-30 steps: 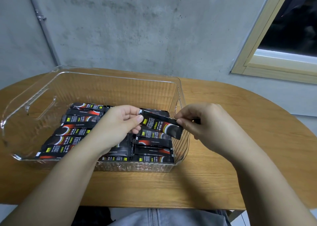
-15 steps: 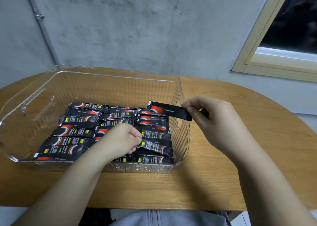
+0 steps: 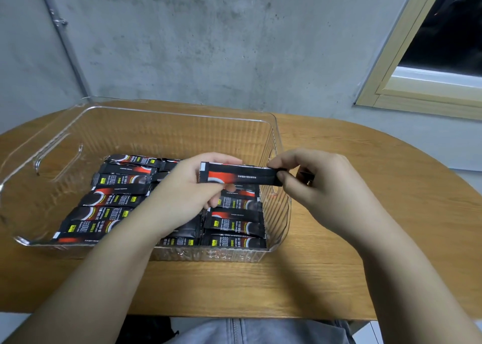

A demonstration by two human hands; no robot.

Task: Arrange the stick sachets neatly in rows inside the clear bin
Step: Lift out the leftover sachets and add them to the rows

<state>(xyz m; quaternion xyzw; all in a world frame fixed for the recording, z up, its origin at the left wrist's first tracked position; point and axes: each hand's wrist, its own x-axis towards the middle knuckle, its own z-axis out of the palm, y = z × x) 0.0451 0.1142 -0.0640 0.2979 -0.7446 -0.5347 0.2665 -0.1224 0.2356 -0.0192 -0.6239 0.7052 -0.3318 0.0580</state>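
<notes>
Two hands hold one stick sachet (image 3: 240,174) up over the right side of the clear bin (image 3: 180,114). The right hand (image 3: 320,184) pinches the right end of it between thumb and finger. The left hand (image 3: 190,187) is at the left end with its fingers bent round behind the sachet, so it seems to be holding on too. The sachet is flat and level, with its long side going left to right, the same way as the sachets in the bin (image 3: 234,226). Those lie in rows on the bin floor, and the bin sits on the wooden table (image 3: 365,239). The back part of the bin has bare floor showing. I think the step now is to lay this sachet down in a row. To do it well, keep it level and straight like the others. Bring it down slowly so it does not bump the ones already there. Line up its ends with the row. Let go only when it lies flat. The packet is thin and slippery, so a light pinch is enough.
</notes>
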